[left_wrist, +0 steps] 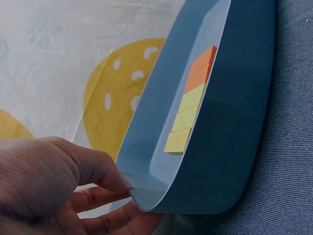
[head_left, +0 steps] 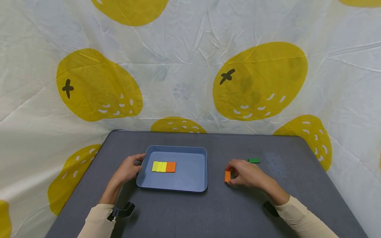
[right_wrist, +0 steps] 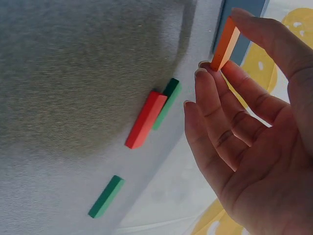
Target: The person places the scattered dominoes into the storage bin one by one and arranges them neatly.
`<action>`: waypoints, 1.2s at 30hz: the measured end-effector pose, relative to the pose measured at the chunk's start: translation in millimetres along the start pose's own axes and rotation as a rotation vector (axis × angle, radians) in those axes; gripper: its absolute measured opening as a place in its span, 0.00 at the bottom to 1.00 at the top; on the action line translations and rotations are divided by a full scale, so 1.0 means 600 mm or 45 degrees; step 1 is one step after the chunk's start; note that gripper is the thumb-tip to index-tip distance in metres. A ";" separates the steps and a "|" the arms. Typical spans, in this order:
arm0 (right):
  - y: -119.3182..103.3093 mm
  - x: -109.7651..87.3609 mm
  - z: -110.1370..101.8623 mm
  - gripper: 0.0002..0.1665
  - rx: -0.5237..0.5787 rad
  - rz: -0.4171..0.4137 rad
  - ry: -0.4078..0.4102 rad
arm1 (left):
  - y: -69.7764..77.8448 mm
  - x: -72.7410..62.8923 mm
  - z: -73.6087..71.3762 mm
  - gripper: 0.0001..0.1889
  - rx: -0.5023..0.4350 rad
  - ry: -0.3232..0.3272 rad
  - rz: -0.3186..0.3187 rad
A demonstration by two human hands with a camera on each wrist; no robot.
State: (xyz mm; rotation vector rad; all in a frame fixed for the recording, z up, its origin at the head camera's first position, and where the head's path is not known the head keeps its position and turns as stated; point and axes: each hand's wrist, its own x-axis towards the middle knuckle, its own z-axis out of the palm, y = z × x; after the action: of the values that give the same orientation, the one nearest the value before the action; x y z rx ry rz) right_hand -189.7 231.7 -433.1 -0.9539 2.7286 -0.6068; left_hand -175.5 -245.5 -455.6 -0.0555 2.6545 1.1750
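My left hand (head_left: 127,169) pinches the left rim of a blue-grey tray (head_left: 190,180), thumb at the edge and fingers along the outer wall. Inside the tray lies a row of flat blocks touching side by side: three yellow blocks (left_wrist: 186,118) on the left, two orange blocks (left_wrist: 200,71) on the right. To the right of the tray, my right hand (head_left: 244,172) holds another orange block (right_wrist: 226,45) by its ends, between thumb and fingertips. Both wrists carry a dark band.
Beyond the right hand, a green block (head_left: 254,161) lies on the dark grey table (head_left: 178,211). In the right wrist view a red block (right_wrist: 145,120) rests against one green block (right_wrist: 170,93), and another green block (right_wrist: 106,197) lies apart. A fruit-patterned cloth (head_left: 178,82) hangs behind.
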 end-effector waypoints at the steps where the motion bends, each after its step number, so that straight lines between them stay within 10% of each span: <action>1: -0.001 0.002 -0.001 0.20 0.007 0.002 -0.002 | 0.000 0.000 0.000 0.32 0.000 0.001 0.001; 36: -0.066 0.061 -0.035 0.23 0.014 0.017 -0.046 | 0.000 -0.001 0.000 0.33 -0.011 0.017 0.009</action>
State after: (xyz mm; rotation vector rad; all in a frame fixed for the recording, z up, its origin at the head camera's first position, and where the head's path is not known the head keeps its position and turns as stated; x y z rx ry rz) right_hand -202.5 187.2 -398.2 -0.9346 2.6946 -0.5958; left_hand -175.0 -245.6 -455.4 -0.0557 2.6637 1.1920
